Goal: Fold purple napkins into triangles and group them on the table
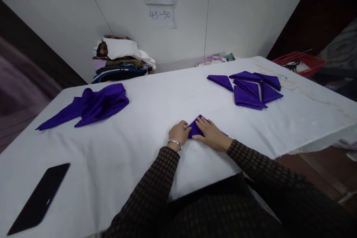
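Observation:
A small folded purple napkin [196, 128] lies on the white tablecloth [156, 111] in front of me. My left hand [178, 132], with a silver bracelet on its wrist, is curled and pinches the napkin's left edge. My right hand [212, 134] lies flat on top of the napkin with fingers stretched out, pressing it down. Most of the napkin is hidden under my right hand.
A heap of unfolded purple napkins [93, 105] lies at the left. Several folded purple napkins [249, 89] lie at the right. A black phone [39, 199] rests near the front left edge. Stacked clothes [121, 59] sit by the wall; a red basket [301, 63] stands far right.

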A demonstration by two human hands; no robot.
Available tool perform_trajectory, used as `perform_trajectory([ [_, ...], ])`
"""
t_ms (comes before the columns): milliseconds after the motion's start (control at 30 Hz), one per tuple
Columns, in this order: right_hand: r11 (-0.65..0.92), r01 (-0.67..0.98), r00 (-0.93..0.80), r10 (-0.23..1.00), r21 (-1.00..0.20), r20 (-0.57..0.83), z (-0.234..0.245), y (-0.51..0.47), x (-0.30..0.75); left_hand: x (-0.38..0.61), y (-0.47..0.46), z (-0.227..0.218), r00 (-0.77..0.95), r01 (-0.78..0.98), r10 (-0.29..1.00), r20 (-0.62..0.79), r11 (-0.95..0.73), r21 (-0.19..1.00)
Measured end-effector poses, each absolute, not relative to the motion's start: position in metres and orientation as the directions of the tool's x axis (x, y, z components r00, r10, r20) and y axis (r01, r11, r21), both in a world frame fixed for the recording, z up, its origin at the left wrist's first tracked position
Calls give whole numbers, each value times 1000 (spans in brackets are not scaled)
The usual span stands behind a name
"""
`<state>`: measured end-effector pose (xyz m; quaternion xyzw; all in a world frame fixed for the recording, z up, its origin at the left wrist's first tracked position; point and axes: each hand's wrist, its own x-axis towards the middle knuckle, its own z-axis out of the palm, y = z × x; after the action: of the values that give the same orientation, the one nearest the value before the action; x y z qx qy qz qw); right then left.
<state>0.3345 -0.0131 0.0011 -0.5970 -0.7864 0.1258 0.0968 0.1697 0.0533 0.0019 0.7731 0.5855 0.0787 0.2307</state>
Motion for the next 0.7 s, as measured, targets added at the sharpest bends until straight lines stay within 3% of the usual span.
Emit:
perform_trajectory([
  [367,275,922,-276,961,-271,35,-13,-6,343,166,53,1,284,873,945,-163,-185,451],
  [700,299,937,-290,954,-178,74,-21,-7,343,140,47,3,285,822,941,-183,-141,552],
])
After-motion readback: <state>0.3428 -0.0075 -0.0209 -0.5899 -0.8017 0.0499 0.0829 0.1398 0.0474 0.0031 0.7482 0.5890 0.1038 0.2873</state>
